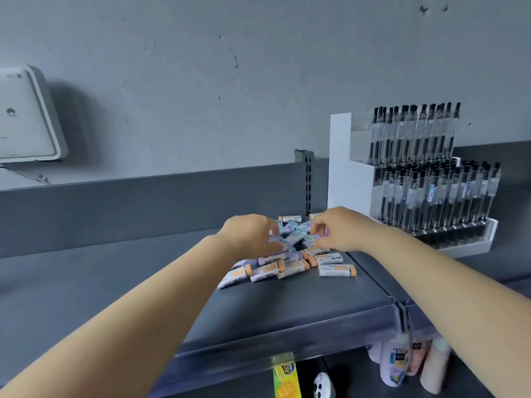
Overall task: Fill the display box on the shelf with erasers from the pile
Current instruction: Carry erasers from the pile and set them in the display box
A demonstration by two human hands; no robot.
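Both hands were sunk into the eraser pile (290, 258) on the shelf (287, 308). The left hand (253, 235) was curled over erasers, its grip unclear. An eraser seemed pinched in the right hand (336, 229).

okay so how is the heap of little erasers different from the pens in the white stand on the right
The heap of small paper-sleeved erasers lies loose and jumbled flat on the dark grey shelf; the black-and-clear pens stand upright in tidy rows in a white tiered stand. The erasers are short pastel blocks; the pens are long and slim. Both hands are at the erasers, neither at the pens. Both sit on the same shelf.
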